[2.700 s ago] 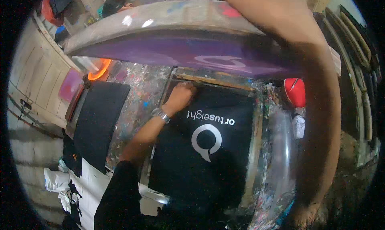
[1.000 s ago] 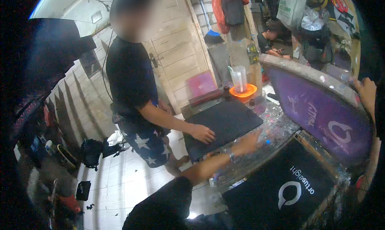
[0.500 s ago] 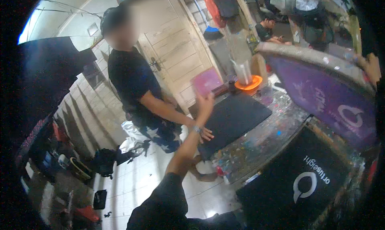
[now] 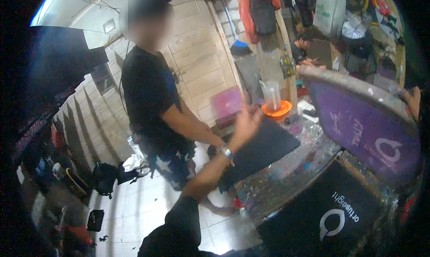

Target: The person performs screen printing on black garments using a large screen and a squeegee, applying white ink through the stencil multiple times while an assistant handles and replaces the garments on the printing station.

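My left hand [image 4: 247, 125] is raised over a black cloth panel [image 4: 273, 145], fingers apart and empty, with a metal watch [image 4: 227, 153] on the wrist. At the right edge, my right hand [image 4: 411, 102] grips the rim of a tilted screen printing frame [image 4: 354, 122] with purple mesh and pale markings. Below the frame lies a second black cloth panel [image 4: 304, 212] bearing a white printed logo. Across the table a person in a black shirt [image 4: 150, 89] reaches toward the far panel; that person's hand is partly hidden behind my wrist.
The paint-stained table [image 4: 268, 192] runs diagonally. On its far end stand an orange dish [image 4: 277, 108] with a clear plastic container [image 4: 271, 92], and a pink-purple panel [image 4: 226, 103]. A door [image 4: 197, 51] is behind. Another person [image 4: 302, 51] sits in the back; dark items lie on the tiled floor [image 4: 148, 212].
My left hand has moved right and slightly lower over the far panel, its wrist now covering more of the other person's hand. My right hand stays on the frame. The view has shifted slightly.
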`<state>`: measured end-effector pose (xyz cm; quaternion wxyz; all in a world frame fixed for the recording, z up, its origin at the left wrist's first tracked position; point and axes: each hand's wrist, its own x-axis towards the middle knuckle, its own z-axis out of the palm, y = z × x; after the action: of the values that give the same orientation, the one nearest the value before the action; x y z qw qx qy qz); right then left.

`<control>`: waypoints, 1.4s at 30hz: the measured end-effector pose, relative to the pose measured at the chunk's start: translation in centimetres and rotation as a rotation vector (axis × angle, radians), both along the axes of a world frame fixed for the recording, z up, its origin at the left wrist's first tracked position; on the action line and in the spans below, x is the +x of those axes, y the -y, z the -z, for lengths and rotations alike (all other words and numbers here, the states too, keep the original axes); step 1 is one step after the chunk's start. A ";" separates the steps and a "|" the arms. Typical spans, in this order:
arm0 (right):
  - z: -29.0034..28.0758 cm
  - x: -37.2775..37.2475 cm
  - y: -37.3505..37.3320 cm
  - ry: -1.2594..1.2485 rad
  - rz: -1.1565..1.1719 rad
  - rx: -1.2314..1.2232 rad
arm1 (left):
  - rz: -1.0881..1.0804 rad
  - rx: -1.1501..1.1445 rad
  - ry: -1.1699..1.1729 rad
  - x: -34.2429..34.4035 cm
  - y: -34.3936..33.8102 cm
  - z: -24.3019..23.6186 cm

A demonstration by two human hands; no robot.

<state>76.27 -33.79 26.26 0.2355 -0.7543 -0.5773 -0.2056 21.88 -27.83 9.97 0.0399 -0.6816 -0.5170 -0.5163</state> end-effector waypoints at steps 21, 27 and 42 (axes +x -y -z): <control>0.3 -2.6 2.7 0.074 0.083 0.095 | 0.387 -0.611 0.289 11.4 -0.9 23.4; -0.2 -3.3 3.7 0.226 -0.145 0.038 | 0.339 -0.142 0.324 12.2 -4.7 11.9; 0.0 -3.5 4.6 -0.053 -0.078 0.033 | 0.804 -0.217 -0.784 37.6 -2.5 20.8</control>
<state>72.81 -38.37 26.21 0.2709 -0.7326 -0.5962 -0.1857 59.45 -25.30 -10.80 -0.0411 -0.9654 -0.2137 -0.1435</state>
